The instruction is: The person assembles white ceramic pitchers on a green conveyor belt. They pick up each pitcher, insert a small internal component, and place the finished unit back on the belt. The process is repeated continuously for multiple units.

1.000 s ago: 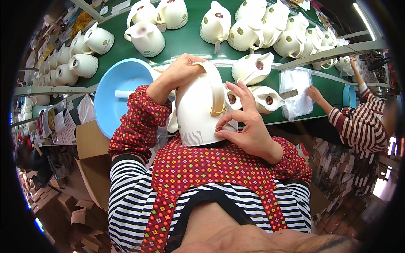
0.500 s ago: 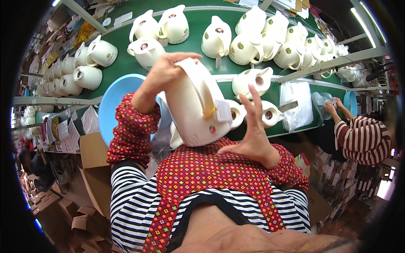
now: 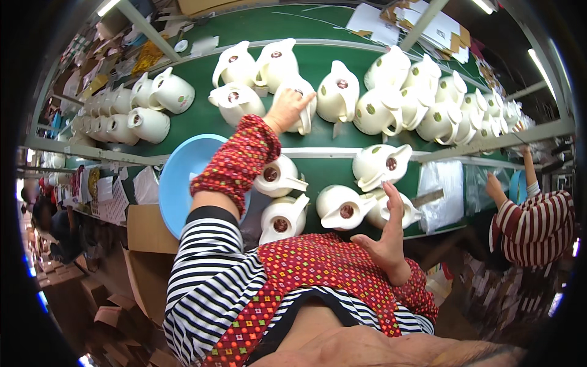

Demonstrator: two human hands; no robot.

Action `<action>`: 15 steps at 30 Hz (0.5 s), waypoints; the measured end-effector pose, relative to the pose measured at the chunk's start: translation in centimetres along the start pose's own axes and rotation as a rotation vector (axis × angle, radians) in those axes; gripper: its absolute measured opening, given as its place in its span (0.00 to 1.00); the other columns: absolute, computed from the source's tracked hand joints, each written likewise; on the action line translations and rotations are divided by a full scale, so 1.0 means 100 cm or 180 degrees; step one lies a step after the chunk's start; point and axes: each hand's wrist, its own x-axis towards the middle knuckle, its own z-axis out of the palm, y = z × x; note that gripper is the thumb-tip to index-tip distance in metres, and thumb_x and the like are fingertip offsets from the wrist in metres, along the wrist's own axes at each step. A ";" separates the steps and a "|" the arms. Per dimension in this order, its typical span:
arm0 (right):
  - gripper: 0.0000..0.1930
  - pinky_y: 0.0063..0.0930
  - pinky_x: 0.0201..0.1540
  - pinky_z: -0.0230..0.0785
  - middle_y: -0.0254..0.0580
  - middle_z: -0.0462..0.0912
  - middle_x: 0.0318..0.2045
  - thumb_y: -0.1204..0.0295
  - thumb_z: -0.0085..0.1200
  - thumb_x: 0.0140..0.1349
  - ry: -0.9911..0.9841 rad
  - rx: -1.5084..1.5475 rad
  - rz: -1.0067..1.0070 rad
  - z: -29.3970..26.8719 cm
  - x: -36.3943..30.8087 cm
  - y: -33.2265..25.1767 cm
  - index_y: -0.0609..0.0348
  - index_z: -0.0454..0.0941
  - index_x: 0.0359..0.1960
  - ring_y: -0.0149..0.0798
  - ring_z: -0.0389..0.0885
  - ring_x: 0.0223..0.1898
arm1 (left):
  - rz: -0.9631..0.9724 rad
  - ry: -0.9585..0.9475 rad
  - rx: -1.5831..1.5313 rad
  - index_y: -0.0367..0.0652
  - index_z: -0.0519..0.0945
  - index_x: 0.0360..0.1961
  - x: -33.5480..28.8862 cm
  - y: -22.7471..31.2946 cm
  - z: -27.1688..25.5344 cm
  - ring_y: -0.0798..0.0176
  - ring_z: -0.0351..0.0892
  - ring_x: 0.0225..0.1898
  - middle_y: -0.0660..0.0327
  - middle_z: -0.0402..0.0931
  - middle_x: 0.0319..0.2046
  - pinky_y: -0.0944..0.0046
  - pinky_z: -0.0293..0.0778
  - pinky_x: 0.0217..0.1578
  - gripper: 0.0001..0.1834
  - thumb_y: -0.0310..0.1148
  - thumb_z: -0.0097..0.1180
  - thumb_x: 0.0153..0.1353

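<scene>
My left hand reaches across the green workbench and grips the upper part of a white jug. That jug stands among other white jugs in the far rows; a white jug with a leaf-like mark is just to its right. My right hand is held up near my body, fingers spread, with nothing in it. Closest to it is a white jug, partly hidden behind its fingers. Several more white jugs with brown-looking openings, including one at the near edge, stand between my arms.
A light blue basin is beside my left arm, with an open cardboard box below it. Clear plastic bags lie on the bench at right, near a co-worker in a striped sleeve. Metal rails cross the bench.
My left hand has carried the white jug away from my body to the far rows, where it now stands. My right hand stays raised and spread near my body. The view has shifted.
</scene>
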 end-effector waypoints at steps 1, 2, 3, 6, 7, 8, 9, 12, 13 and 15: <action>0.60 0.48 0.76 0.50 0.58 0.58 0.74 0.47 0.79 0.48 0.0007 -0.0022 0.0058 -0.001 0.000 0.001 0.63 0.55 0.76 0.57 0.58 0.75 | -0.0049 -0.0160 0.0149 0.49 0.75 0.67 0.000 0.006 0.005 0.48 0.76 0.51 0.56 0.78 0.42 0.48 0.69 0.59 0.37 0.33 0.69 0.54; 0.60 0.47 0.76 0.50 0.58 0.58 0.74 0.47 0.78 0.48 0.0023 0.0034 0.0111 0.000 0.000 0.006 0.63 0.55 0.76 0.56 0.58 0.75 | -0.0146 -0.0178 0.0182 0.49 0.72 0.70 -0.007 0.008 0.006 0.45 0.73 0.56 0.54 0.76 0.47 0.45 0.65 0.62 0.41 0.33 0.70 0.52; 0.60 0.46 0.76 0.50 0.57 0.59 0.74 0.48 0.78 0.48 0.0060 0.0065 0.0192 0.000 -0.002 0.011 0.63 0.56 0.76 0.55 0.58 0.75 | -0.0222 -0.0186 0.0179 0.49 0.69 0.73 -0.008 0.017 -0.004 0.42 0.70 0.60 0.52 0.75 0.51 0.41 0.62 0.66 0.46 0.32 0.71 0.50; 0.57 0.44 0.77 0.50 0.54 0.61 0.73 0.52 0.78 0.50 0.0072 0.0273 0.0273 0.001 -0.004 0.015 0.63 0.56 0.76 0.52 0.60 0.74 | -0.0423 0.0051 -0.0392 0.44 0.64 0.73 -0.021 0.004 -0.051 0.37 0.65 0.67 0.43 0.70 0.59 0.38 0.56 0.71 0.46 0.25 0.63 0.49; 0.56 0.44 0.77 0.50 0.54 0.62 0.73 0.53 0.78 0.50 0.0079 0.0354 0.0322 0.001 -0.004 0.015 0.63 0.56 0.76 0.51 0.61 0.74 | -0.0670 0.0406 -0.0683 0.42 0.64 0.72 -0.029 -0.009 -0.061 0.38 0.65 0.68 0.43 0.71 0.60 0.39 0.56 0.72 0.43 0.23 0.58 0.50; 0.57 0.47 0.77 0.49 0.52 0.61 0.73 0.51 0.77 0.51 0.0044 0.0370 0.0368 0.003 -0.003 0.016 0.62 0.55 0.77 0.50 0.59 0.75 | -0.1625 0.0733 -0.1063 0.40 0.66 0.70 -0.041 -0.031 -0.064 0.37 0.69 0.66 0.43 0.72 0.59 0.42 0.61 0.70 0.40 0.25 0.60 0.53; 0.59 0.50 0.76 0.47 0.50 0.61 0.74 0.48 0.76 0.51 0.0011 0.0381 0.0421 0.004 -0.004 0.018 0.61 0.53 0.78 0.49 0.58 0.76 | -0.2581 0.1056 -0.1448 0.37 0.67 0.67 -0.049 -0.054 -0.065 0.37 0.72 0.63 0.43 0.74 0.58 0.44 0.65 0.68 0.36 0.27 0.61 0.55; 0.56 0.46 0.76 0.49 0.51 0.62 0.73 0.55 0.78 0.50 0.0003 0.0434 0.0434 0.012 -0.001 0.011 0.62 0.55 0.76 0.49 0.60 0.75 | -0.4785 0.1247 -0.1879 0.27 0.72 0.60 -0.060 -0.131 -0.034 0.43 0.80 0.56 0.43 0.78 0.56 0.47 0.76 0.57 0.30 0.35 0.67 0.63; 0.55 0.42 0.76 0.51 0.53 0.63 0.71 0.59 0.79 0.50 -0.0064 0.0520 0.0335 0.015 0.004 0.006 0.63 0.57 0.75 0.50 0.62 0.73 | -0.4981 0.1725 -0.3229 0.25 0.73 0.57 -0.088 -0.173 -0.020 0.45 0.82 0.53 0.43 0.78 0.55 0.47 0.79 0.53 0.29 0.36 0.67 0.64; 0.54 0.42 0.76 0.51 0.53 0.64 0.71 0.60 0.79 0.50 -0.0132 0.0537 0.0194 0.018 0.008 -0.002 0.63 0.57 0.75 0.50 0.62 0.73 | -0.5019 0.2531 -0.4755 0.23 0.76 0.54 -0.088 -0.192 -0.022 0.45 0.86 0.45 0.43 0.81 0.49 0.43 0.83 0.46 0.23 0.33 0.63 0.68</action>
